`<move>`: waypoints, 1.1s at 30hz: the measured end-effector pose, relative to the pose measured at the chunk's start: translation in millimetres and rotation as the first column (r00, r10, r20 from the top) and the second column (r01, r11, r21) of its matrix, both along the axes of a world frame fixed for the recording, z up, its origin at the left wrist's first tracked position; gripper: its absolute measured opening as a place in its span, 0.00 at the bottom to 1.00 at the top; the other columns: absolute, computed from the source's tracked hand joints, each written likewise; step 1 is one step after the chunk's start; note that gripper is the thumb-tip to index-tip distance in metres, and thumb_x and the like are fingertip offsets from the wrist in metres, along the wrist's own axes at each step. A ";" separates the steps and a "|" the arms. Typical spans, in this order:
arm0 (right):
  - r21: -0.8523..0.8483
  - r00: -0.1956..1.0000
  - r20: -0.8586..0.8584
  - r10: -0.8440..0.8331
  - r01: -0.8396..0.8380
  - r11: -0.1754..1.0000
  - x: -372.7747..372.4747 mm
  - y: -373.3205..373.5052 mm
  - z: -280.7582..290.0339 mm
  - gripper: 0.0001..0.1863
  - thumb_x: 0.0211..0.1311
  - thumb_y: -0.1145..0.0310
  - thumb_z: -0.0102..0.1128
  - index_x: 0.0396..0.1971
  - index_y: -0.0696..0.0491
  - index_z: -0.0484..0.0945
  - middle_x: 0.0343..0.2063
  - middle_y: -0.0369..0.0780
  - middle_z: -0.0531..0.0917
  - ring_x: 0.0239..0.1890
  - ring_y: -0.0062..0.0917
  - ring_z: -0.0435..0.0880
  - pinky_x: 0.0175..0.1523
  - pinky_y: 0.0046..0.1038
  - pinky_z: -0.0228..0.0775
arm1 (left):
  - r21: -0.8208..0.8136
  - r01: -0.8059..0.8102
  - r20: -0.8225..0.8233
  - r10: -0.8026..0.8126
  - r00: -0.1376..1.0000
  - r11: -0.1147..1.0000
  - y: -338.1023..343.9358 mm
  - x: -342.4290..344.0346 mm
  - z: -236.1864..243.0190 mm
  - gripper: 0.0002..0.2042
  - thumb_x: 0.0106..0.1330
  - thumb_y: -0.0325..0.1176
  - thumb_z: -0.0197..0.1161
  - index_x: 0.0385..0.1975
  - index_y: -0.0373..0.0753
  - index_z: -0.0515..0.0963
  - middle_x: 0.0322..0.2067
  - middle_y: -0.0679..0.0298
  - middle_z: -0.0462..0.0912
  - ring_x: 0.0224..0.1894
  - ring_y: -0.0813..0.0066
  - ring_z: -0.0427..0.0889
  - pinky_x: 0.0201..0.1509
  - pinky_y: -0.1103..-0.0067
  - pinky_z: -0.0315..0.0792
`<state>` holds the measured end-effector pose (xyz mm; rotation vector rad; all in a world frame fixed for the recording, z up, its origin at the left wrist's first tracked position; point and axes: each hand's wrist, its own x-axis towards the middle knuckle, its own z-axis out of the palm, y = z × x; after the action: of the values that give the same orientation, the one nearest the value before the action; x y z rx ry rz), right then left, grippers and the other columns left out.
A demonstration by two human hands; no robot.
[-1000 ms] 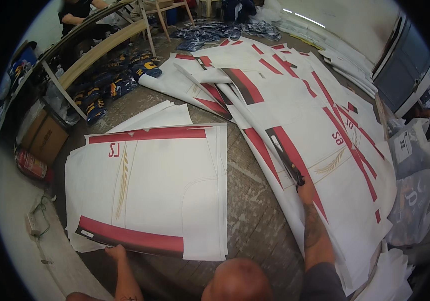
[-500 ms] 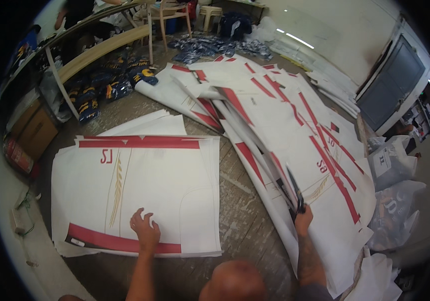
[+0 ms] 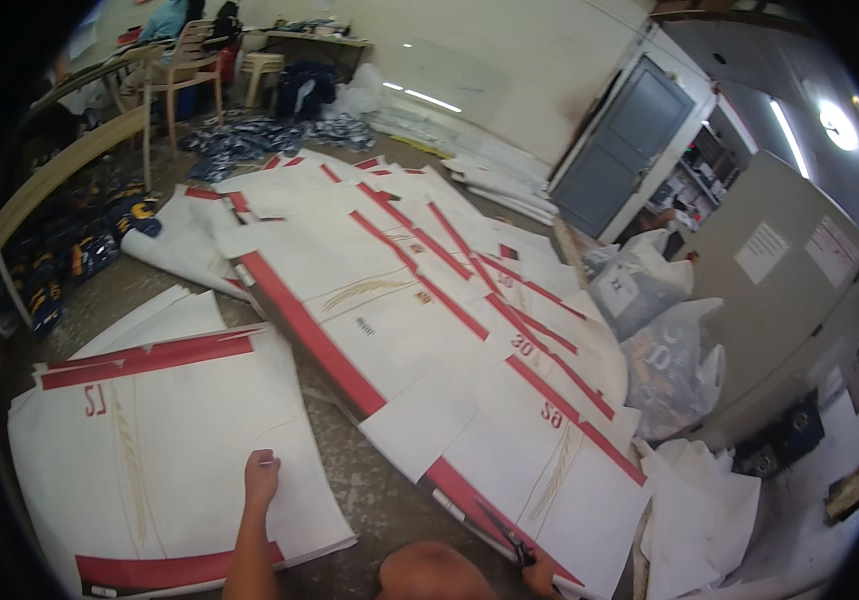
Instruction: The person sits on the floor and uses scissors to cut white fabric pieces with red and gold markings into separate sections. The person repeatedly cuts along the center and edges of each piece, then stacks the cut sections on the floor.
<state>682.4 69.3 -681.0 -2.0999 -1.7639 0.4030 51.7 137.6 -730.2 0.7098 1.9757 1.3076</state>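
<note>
On the left lies a stack of large white printed sheets point(image 3: 209, 430) with red bands, a numeral and a gold leafy motif. Over its right part is my left hand point(image 3: 261, 478), fingers curled closed; whether a small pale bit at the fingertips is something held cannot be made out. My right hand point(image 3: 541, 577), low in the picture, grips a pair of black-handled scissors point(image 3: 521, 550). Their blades point up and left across the red band of the near sheet in a wide overlapping spread of similar sheets point(image 3: 469, 440).
Plastic bags point(image 3: 664, 375) stand right of the spread, near crumpled white sheets point(image 3: 704, 500). Folded dark clothes point(image 3: 99, 235) lie by a wooden bench point(image 3: 69, 175). A chair point(image 3: 189, 65), stools point(image 3: 261, 70) and a grey door point(image 3: 619, 145) are farther back.
The view has swung right. My left hand has gone from spread to curled and shifted right over the stack. The scissors have come nearer, and the right-hand sheets lie flatter.
</note>
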 end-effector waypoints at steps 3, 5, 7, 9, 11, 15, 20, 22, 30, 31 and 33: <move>-0.022 0.992 0.090 -0.086 0.088 0.996 31.0 -50.5 -11.4 0.14 0.44 0.73 0.65 0.35 0.56 0.82 0.29 0.50 0.84 0.35 0.44 0.85 0.42 0.38 0.75 | -0.087 0.028 0.297 0.000 0.955 0.996 28.2 -0.1 -16.4 0.23 0.66 0.43 0.62 0.56 0.39 0.70 0.47 0.62 0.78 0.46 0.69 0.77 0.46 0.70 0.73; -0.097 0.988 0.104 -0.115 0.126 0.987 46.7 -73.9 -18.2 0.15 0.44 0.70 0.69 0.36 0.55 0.82 0.28 0.49 0.84 0.34 0.44 0.85 0.42 0.38 0.75 | -0.044 -0.001 0.512 0.024 0.859 0.999 45.5 0.3 -20.8 0.33 0.65 0.51 0.62 0.65 0.42 0.60 0.55 0.57 0.71 0.54 0.62 0.74 0.55 0.61 0.69; -0.159 0.983 0.099 -0.157 0.172 0.972 54.6 -92.5 -23.7 0.15 0.46 0.70 0.68 0.36 0.56 0.82 0.29 0.50 0.84 0.35 0.45 0.84 0.42 0.39 0.74 | 0.028 -0.049 0.656 0.019 0.755 0.998 62.3 1.4 -20.2 0.40 0.64 0.54 0.62 0.69 0.43 0.52 0.61 0.53 0.66 0.59 0.56 0.70 0.60 0.57 0.65; -0.192 0.975 0.108 -0.192 0.210 0.959 58.4 -106.9 -26.6 0.14 0.47 0.69 0.67 0.36 0.56 0.82 0.30 0.50 0.84 0.35 0.45 0.84 0.43 0.40 0.74 | 0.053 -0.126 0.762 0.042 0.646 0.991 80.0 2.9 -15.2 0.45 0.63 0.55 0.63 0.72 0.43 0.44 0.65 0.49 0.61 0.64 0.50 0.67 0.62 0.54 0.62; -0.205 0.968 0.114 -0.223 0.243 0.948 58.0 -118.0 -27.9 0.14 0.48 0.69 0.66 0.36 0.57 0.81 0.30 0.51 0.84 0.36 0.46 0.83 0.43 0.41 0.73 | 0.046 -0.080 0.678 0.027 0.734 0.996 98.2 4.4 -7.4 0.46 0.63 0.54 0.64 0.73 0.42 0.42 0.64 0.48 0.63 0.63 0.49 0.68 0.62 0.54 0.62; -0.236 0.957 0.107 -0.269 0.287 0.928 50.4 -136.8 -29.1 0.13 0.51 0.68 0.63 0.37 0.57 0.81 0.32 0.53 0.83 0.37 0.48 0.83 0.43 0.42 0.73 | -0.077 0.053 0.459 -0.012 0.888 0.996 123.5 -2.9 9.1 0.46 0.63 0.49 0.65 0.72 0.37 0.44 0.52 0.51 0.77 0.48 0.55 0.80 0.52 0.61 0.71; -0.254 0.950 0.085 -0.300 0.312 0.916 36.7 -147.3 -28.1 0.13 0.55 0.67 0.60 0.38 0.58 0.80 0.33 0.54 0.83 0.39 0.51 0.82 0.44 0.44 0.72 | -0.038 0.004 0.450 0.014 0.893 0.999 128.3 24.1 -8.4 0.37 0.62 0.27 0.64 0.69 0.34 0.52 0.48 0.54 0.80 0.46 0.60 0.83 0.51 0.63 0.75; -0.255 0.948 0.079 -0.307 0.317 0.914 31.0 -148.2 -25.3 0.13 0.56 0.66 0.59 0.38 0.59 0.80 0.34 0.55 0.82 0.39 0.52 0.81 0.44 0.45 0.71 | 0.034 0.090 0.153 -0.094 0.984 0.995 125.7 56.6 -25.3 0.35 0.61 0.26 0.65 0.68 0.34 0.55 0.51 0.52 0.79 0.52 0.59 0.80 0.56 0.66 0.72; -0.192 0.974 0.019 -0.224 0.224 0.956 -17.4 -151.8 -21.0 0.14 0.62 0.64 0.54 0.39 0.60 0.79 0.37 0.58 0.82 0.42 0.55 0.80 0.46 0.48 0.70 | 0.419 0.023 0.127 -0.084 0.988 0.908 166.4 32.6 22.7 0.25 0.62 0.21 0.62 0.60 0.32 0.66 0.52 0.55 0.78 0.53 0.65 0.78 0.57 0.73 0.70; -0.164 0.974 -0.012 -0.226 0.221 0.961 -30.1 -142.8 -25.9 0.14 0.63 0.64 0.53 0.39 0.60 0.79 0.37 0.58 0.82 0.42 0.56 0.79 0.46 0.49 0.70 | 0.351 -0.060 0.202 -0.013 0.979 0.934 168.8 6.6 37.5 0.25 0.62 0.23 0.62 0.60 0.33 0.66 0.51 0.56 0.79 0.51 0.66 0.78 0.55 0.74 0.71; -0.110 0.947 -0.149 -0.285 0.270 0.957 -59.8 -108.8 -39.5 0.14 0.53 0.66 0.63 0.37 0.58 0.80 0.33 0.53 0.83 0.37 0.50 0.82 0.43 0.43 0.72 | 0.357 -0.178 0.251 0.090 0.964 0.917 157.8 -60.0 66.2 0.23 0.63 0.24 0.62 0.59 0.34 0.67 0.49 0.58 0.79 0.48 0.67 0.79 0.51 0.74 0.73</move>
<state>622.6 -39.6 -720.5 -2.2641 -1.3567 0.5631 -8.3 295.4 -664.0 0.5698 1.6271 1.7983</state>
